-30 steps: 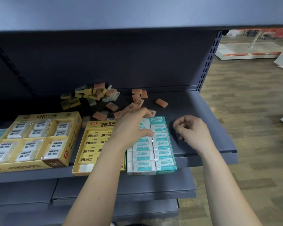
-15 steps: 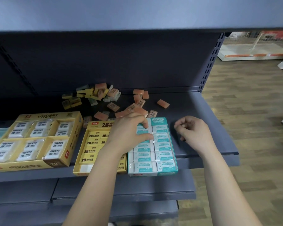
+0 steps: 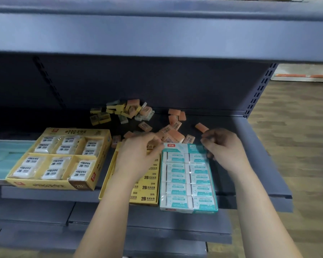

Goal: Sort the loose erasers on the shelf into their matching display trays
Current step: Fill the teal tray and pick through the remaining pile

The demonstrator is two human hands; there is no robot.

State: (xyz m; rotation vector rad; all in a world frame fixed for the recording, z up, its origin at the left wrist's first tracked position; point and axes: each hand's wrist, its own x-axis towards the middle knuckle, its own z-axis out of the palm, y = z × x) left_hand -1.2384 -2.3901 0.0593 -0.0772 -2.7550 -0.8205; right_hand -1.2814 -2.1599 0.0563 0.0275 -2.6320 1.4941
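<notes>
Loose orange erasers [image 3: 172,122] and yellow ones [image 3: 100,118] lie scattered at the back of the dark shelf [image 3: 250,164]. A teal tray [image 3: 188,209] near the front edge is packed with white-and-teal erasers. To its left stands a yellow 2B tray [image 3: 105,183]. My left hand [image 3: 138,159] hovers over the back of the yellow tray, its loosely curled, blurred fingers reaching toward the orange pile with nothing visible in them. My right hand [image 3: 222,146] sits at the teal tray's back right corner with fingers curled together; whether it holds anything is hidden.
A large yellow box [image 3: 50,186] of wrapped white erasers stands at the left, with a pale teal tray [image 3: 6,157] beyond it. An upper shelf [image 3: 157,34] overhangs the work area. Lower shelves [image 3: 138,226] jut out below. Wooden floor [image 3: 296,146] lies to the right.
My left hand has lifted off the teal tray's erasers and shifted left and back over the yellow tray. The right hand edged closer to the teal tray's corner. The camera moved closer.
</notes>
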